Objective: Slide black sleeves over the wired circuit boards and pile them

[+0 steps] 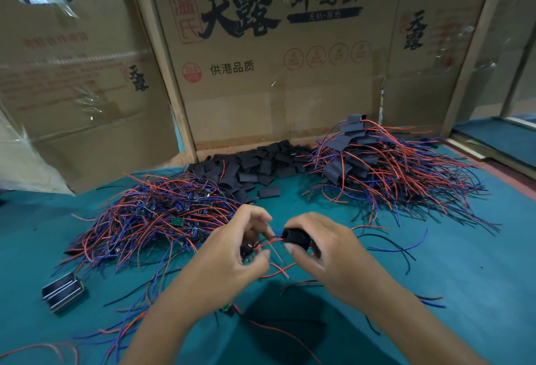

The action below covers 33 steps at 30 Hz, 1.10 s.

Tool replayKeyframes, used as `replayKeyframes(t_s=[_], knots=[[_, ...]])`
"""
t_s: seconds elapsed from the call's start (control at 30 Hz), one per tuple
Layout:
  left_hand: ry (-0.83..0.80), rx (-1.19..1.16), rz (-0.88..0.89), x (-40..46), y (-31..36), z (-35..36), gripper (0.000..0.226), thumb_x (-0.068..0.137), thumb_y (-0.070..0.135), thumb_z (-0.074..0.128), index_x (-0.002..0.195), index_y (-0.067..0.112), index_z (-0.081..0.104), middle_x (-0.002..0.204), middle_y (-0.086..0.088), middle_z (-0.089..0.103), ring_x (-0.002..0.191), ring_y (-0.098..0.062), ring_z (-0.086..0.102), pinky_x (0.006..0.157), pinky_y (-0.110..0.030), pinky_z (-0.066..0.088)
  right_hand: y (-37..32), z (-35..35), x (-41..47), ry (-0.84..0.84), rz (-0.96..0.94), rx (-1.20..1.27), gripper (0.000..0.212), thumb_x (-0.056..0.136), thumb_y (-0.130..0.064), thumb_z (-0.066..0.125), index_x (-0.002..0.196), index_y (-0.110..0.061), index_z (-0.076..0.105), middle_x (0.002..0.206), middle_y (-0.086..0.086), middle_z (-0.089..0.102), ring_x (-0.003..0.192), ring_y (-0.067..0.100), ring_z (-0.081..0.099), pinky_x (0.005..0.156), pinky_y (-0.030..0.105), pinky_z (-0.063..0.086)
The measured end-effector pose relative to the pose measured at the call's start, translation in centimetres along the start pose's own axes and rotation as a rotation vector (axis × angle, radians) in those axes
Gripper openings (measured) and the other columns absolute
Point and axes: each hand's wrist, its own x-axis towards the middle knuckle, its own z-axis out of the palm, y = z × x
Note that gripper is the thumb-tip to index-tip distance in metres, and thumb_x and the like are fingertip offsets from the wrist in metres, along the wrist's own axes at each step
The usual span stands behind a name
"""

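A worker threads a wired circuit board [248, 248] toward a black sleeve [295, 238] above a green table [464, 292].

The right hand [327, 251] pinches the soft, light sleeve open by its sides; the left hand [235, 254] grips the small, probably fragile board, red wires already entering the mouth. Three heaps lie beyond, uncountable: bare boards [162, 219] left, loose sleeves [255, 167] centre, finished pieces [377, 173] right.

Two bare forearms are reaching in from the lower edge, hands meeting close together above the table. The left hand [235, 251] is curling its fingers in a pinch, while the right hand [319, 244] is gripping with thumb and fingertips, knuckles raised.
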Motion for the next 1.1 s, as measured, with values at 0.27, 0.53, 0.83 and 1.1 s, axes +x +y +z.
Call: replayKeyframes(t_s=[0.27, 0.53, 0.83, 1.1], knots=[[-0.018, 0.106, -0.138, 0.2, -1.7, -1.1, 0.023, 0.087, 0.016, 0.075, 0.096, 0.029, 0.057, 0.092, 0.013, 0.069, 0.084, -0.012, 0.061, 0.082, -0.031, 0.049, 1.6, -1.1, 0.2, 0.049, 0.089, -0.003, 0.017, 0.086, -0.029, 0.066, 0.1, -0.019, 0.061, 0.089, -0.009, 0.059, 0.082, 0.007, 0.051, 0.079, 0.015, 0.037], [0.057, 0.128, -0.148, 0.8, -2.0, -0.4, 0.017, 0.079, 0.02, 0.083, 0.087, 0.03, 0.073, 0.111, 0.016, 0.067, 0.09, -0.003, 0.066, 0.086, -0.022, 0.051, 1.7, -0.9, 0.4, -0.016, 0.008, -0.296, 0.024, 0.084, -0.04, 0.063, 0.1, -0.022, 0.066, 0.085, -0.009, 0.065, 0.083, 0.015, 0.057, 0.09, 0.031, 0.032], [0.093, 0.05, -0.031, 1.0, -1.2, 0.7, 0.034, 0.077, 0.018, 0.085, 0.104, 0.026, 0.067, 0.09, 0.015, 0.068, 0.082, -0.01, 0.063, 0.079, -0.022, 0.049, 1.9, 0.0, 0.3, -0.082, 0.053, -0.106, 0.038, 0.09, -0.041, 0.063, 0.124, -0.024, 0.057, 0.115, -0.005, 0.064, 0.106, 0.016, 0.056, 0.09, 0.029, 0.041], [0.109, 0.061, 0.029, 0.7, -0.7, 0.2, 0.026, 0.079, 0.004, 0.08, 0.092, 0.024, 0.071, 0.09, 0.013, 0.067, 0.089, -0.01, 0.067, 0.082, -0.025, 0.05, 1.9, -1.1, 0.4, -0.091, 0.066, 0.002, 0.034, 0.088, -0.046, 0.064, 0.114, -0.025, 0.064, 0.102, -0.007, 0.067, 0.092, 0.01, 0.059, 0.085, 0.029, 0.045]])
